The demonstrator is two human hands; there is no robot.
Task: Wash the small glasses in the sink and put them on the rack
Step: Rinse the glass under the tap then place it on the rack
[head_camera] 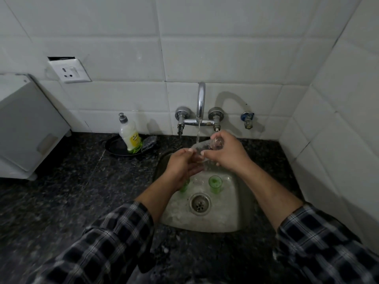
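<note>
My right hand (227,153) curls round the base of a clear small glass (202,147), tilted under the tap (201,103) stream near the sink's (231,201) far edge. My left hand (182,162) seems to pinch its rim. One green glass (215,184) stands mid-basin, and a second green glass (184,187) sits half hidden under my left wrist

Dark granite counter (61,201) w/ inset sink (227,218), black dish (114,149) at back, white box (26,128) left.

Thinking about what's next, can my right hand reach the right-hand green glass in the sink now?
Probably, once freed: the right hand holds the clear glass under the tap, but the green glass stands uncovered just below it.
</note>
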